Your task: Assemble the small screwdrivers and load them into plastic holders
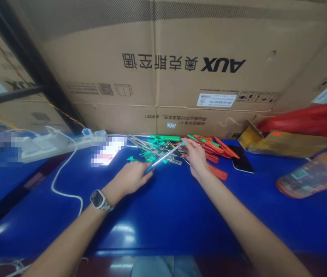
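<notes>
A slim shiny metal rod (166, 154) slants between my hands. My left hand (133, 176) is closed around its lower, blue end, and a watch sits on that wrist. At the upper end, the fingers of my right hand (195, 156) pinch a small green piece (183, 142) at the rod's tip. Whether the rod passes into the green piece is too small to tell. Behind the rod lies a pile of loose metal rods (140, 141) and green plastic pieces (167, 138). Orange-red plastic pieces (217, 172) lie beside and behind my right hand.
A lit phone (108, 151) lies left of the pile, near a white power strip (56, 148) and a white cable (54, 181). To the right are a dark phone (241, 159), an open carton (284, 143) with red material, and a plastic jar (310, 175). A large cardboard box (166, 88) stands behind.
</notes>
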Tool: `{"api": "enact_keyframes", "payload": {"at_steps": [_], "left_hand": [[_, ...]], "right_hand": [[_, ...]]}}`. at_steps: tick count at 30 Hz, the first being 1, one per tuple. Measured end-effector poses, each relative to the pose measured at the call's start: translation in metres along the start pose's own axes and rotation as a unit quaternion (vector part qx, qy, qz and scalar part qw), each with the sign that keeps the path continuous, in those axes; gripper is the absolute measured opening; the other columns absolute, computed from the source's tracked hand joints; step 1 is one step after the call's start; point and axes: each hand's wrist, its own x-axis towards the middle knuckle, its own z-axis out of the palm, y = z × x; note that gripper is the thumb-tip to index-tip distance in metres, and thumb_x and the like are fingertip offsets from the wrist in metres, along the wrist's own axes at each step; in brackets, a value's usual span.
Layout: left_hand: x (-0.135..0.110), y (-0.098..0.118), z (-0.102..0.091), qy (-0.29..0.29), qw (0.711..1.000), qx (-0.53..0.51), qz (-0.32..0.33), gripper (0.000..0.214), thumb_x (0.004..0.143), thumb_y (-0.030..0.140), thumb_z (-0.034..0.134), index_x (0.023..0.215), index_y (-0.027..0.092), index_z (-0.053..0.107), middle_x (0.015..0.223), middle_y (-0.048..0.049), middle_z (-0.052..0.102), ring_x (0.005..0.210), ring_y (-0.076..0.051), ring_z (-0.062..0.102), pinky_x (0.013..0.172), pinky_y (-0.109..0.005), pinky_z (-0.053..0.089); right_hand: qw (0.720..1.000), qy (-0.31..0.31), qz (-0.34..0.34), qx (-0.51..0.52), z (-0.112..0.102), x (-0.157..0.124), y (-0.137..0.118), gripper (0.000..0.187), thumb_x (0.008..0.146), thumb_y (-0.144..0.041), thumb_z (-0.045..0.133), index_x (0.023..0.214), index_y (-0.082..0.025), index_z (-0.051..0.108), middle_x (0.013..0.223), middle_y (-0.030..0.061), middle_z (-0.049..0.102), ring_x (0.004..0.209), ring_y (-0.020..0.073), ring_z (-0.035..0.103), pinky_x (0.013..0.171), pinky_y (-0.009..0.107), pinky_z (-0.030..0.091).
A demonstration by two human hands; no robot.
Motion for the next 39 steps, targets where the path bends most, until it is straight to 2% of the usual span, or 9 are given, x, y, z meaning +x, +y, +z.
{"api": "enact_keyframes", "payload": {"at_steps": [5, 13, 18, 21, 24, 27, 32, 36, 39], "left_hand": [[0.001, 0.001, 0.001, 0.001, 1.0, 0.004, 0.005, 0.034, 0.099, 0.038, 0.034, 0.089, 0.019, 0.061, 0.081, -0.0079, 0.069, 0.079, -0.026, 0.068, 0.066, -0.033, 0.042], [-0.002, 0.003, 0.0, 0.016, 1.0, -0.007, -0.003, 0.035, 0.099, 0.038, 0.035, 0.087, 0.019, 0.061, 0.081, -0.0092, 0.069, 0.077, -0.026, 0.068, 0.068, -0.034, 0.045], [-0.002, 0.004, 0.001, 0.019, 1.0, -0.015, -0.006, 0.033, 0.098, 0.038, 0.036, 0.088, 0.019, 0.061, 0.08, -0.0101, 0.069, 0.077, -0.027, 0.068, 0.067, -0.034, 0.044], [-0.002, 0.005, 0.001, 0.019, 1.0, -0.014, -0.005, 0.032, 0.098, 0.037, 0.037, 0.087, 0.019, 0.061, 0.079, -0.0099, 0.068, 0.076, -0.027, 0.068, 0.065, -0.034, 0.043], [-0.002, 0.006, 0.001, 0.02, 1.0, -0.01, -0.005, 0.029, 0.097, 0.035, 0.039, 0.088, 0.019, 0.062, 0.079, -0.0093, 0.068, 0.076, -0.026, 0.068, 0.064, -0.033, 0.043], [-0.002, 0.007, 0.002, 0.028, 1.0, -0.006, -0.004, 0.035, 0.099, 0.039, 0.036, 0.086, 0.02, 0.062, 0.077, -0.0087, 0.068, 0.073, -0.026, 0.068, 0.063, -0.032, 0.042], [-0.003, 0.012, 0.003, 0.053, 0.998, -0.015, 0.009, 0.053, 0.101, 0.057, 0.026, 0.09, 0.02, 0.062, 0.072, -0.0073, 0.068, 0.071, -0.025, 0.068, 0.063, -0.031, 0.041], [-0.003, 0.015, 0.002, 0.053, 0.998, 0.006, 0.018, 0.045, 0.104, 0.049, 0.023, 0.111, 0.022, 0.058, 0.07, -0.0044, 0.066, 0.066, -0.023, 0.066, 0.061, -0.03, 0.039], [-0.004, 0.015, 0.0, 0.049, 0.999, 0.018, 0.012, 0.044, 0.104, 0.047, 0.021, 0.109, 0.023, 0.058, 0.069, -0.0041, 0.065, 0.066, -0.023, 0.066, 0.061, -0.03, 0.039]], "right_hand": [[0.999, 0.008, -0.032, 0.011, 0.004, -0.004, 0.002, 0.035, 0.067, -0.047, 0.078, 0.086, -0.02, 0.066, 0.079, 0.0034, 0.076, 0.077, 0.0204, 0.071, 0.061, 0.026, 0.048], [0.997, -0.004, -0.054, -0.052, 0.007, -0.012, 0.0, 0.045, 0.058, -0.057, 0.083, 0.075, -0.021, 0.063, 0.074, 0.0035, 0.072, 0.077, 0.0223, 0.069, 0.06, 0.028, 0.045], [0.996, -0.009, -0.063, -0.058, 0.006, -0.012, 0.002, 0.042, 0.058, -0.056, 0.084, 0.068, -0.021, 0.062, 0.061, -0.003, 0.058, 0.058, 0.0128, 0.05, 0.052, 0.025, 0.037], [0.998, -0.047, -0.049, -0.016, 0.005, -0.011, 0.0, 0.042, 0.059, -0.051, 0.086, 0.067, -0.02, 0.058, 0.054, -0.0069, 0.047, 0.051, 0.0091, 0.039, 0.05, 0.025, 0.032], [0.994, -0.104, -0.003, 0.041, 0.004, -0.01, -0.003, 0.045, 0.056, -0.046, 0.089, 0.064, -0.02, 0.053, 0.051, -0.0082, 0.043, 0.051, 0.0079, 0.037, 0.051, 0.024, 0.031], [0.991, -0.126, 0.025, 0.046, 0.002, -0.009, -0.007, 0.046, 0.053, -0.043, 0.091, 0.063, -0.019, 0.053, 0.052, -0.0078, 0.045, 0.052, 0.0072, 0.038, 0.051, 0.023, 0.031], [0.987, -0.155, 0.021, 0.035, -0.002, -0.009, -0.012, 0.041, 0.054, -0.041, 0.09, 0.071, -0.019, 0.061, 0.061, -0.0061, 0.052, 0.058, 0.0087, 0.043, 0.055, 0.024, 0.036], [0.985, -0.174, 0.004, 0.0, -0.007, -0.006, -0.011, 0.041, 0.058, -0.045, 0.089, 0.067, -0.019, 0.057, 0.055, -0.0067, 0.05, 0.053, 0.0084, 0.041, 0.053, 0.024, 0.033], [0.984, -0.171, -0.021, -0.047, -0.011, -0.002, -0.007, 0.045, 0.062, -0.051, 0.086, 0.062, -0.02, 0.052, 0.049, -0.0066, 0.049, 0.048, 0.0083, 0.039, 0.05, 0.025, 0.028]]}}
